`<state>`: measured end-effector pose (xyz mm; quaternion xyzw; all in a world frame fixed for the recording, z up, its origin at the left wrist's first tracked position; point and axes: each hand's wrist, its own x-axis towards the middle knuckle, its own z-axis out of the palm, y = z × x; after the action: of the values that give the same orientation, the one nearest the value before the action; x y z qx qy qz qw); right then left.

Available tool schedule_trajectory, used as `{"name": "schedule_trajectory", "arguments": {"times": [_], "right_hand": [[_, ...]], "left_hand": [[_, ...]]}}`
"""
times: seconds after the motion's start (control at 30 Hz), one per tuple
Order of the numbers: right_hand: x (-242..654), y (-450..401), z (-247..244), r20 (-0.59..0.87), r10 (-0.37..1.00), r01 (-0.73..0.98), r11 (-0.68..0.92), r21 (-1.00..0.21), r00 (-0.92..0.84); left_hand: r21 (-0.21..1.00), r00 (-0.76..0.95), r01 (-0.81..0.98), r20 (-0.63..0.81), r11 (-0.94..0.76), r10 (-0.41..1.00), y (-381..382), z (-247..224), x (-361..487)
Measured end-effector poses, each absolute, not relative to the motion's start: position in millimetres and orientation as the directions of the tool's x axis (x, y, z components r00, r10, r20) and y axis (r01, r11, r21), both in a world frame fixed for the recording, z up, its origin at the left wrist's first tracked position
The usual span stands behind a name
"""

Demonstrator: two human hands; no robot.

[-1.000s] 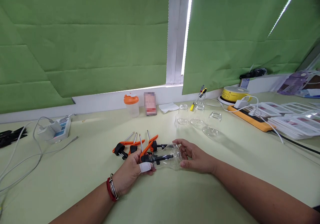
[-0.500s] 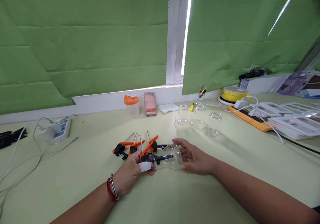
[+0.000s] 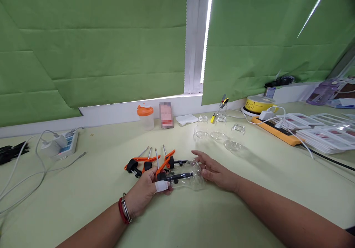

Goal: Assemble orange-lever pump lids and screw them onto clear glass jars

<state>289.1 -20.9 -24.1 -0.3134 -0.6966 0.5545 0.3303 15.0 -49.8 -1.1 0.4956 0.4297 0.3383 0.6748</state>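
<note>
A clear glass bottle (image 3: 191,183) lies on its side between my hands, its neck to the left. Inside it runs a black tube, joined to a black cap with an orange lever (image 3: 163,167) and a metal spout. My left hand (image 3: 146,187), white tape around its thumb, is closed on the neck and cap. At the wide base, my right hand (image 3: 213,170) has its fingers curled around the glass. Just beyond are several similar orange-and-black dispenser tops with metal spouts, such as one dispenser top (image 3: 133,165) at the left; another lies right behind the bottle.
Several clear glass bottles (image 3: 234,139) stand at the back right, near screwdrivers (image 3: 223,104). An orange-lidded cup (image 3: 145,118), a pink box (image 3: 166,115) and white paper (image 3: 186,119) line the wall. Cables and a power strip (image 3: 69,144) lie left; an orange power strip (image 3: 277,131) lies right.
My right thumb has moved up along the bottle's base, closer to the fingers. The bottle seems slightly turned. My left hand keeps its hold at the neck.
</note>
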Motion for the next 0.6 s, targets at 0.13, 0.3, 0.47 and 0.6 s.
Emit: {"name": "schedule_trajectory", "arguments": {"times": [0.13, 0.3, 0.47, 0.6], "right_hand": [[294.5, -20.6, -30.4, 0.077, 0.772, 0.088, 0.170, -0.982, -0.631], [291.4, -20.2, -25.4, 0.081, 0.785, 0.096, 0.176, -0.980, -0.614], [286.3, -20.9, -17.6, 0.097, 0.782, 0.121, 0.216, -0.969, -0.615], [291.0, -20.5, -23.2, 0.115, 0.785, 0.071, 0.199, -0.977, -0.609]], "left_hand": [[0.955, 0.393, -0.048, -0.251, 0.292, 0.885, -49.9, -0.5, 15.1], [0.964, 0.403, -0.027, -0.231, 0.264, 0.886, -50.2, -2.4, 14.0], [0.964, 0.398, -0.020, -0.237, 0.267, 0.886, -49.7, -2.6, 14.7], [0.960, 0.385, -0.033, -0.245, 0.279, 0.890, -49.9, -2.3, 15.8]]}}
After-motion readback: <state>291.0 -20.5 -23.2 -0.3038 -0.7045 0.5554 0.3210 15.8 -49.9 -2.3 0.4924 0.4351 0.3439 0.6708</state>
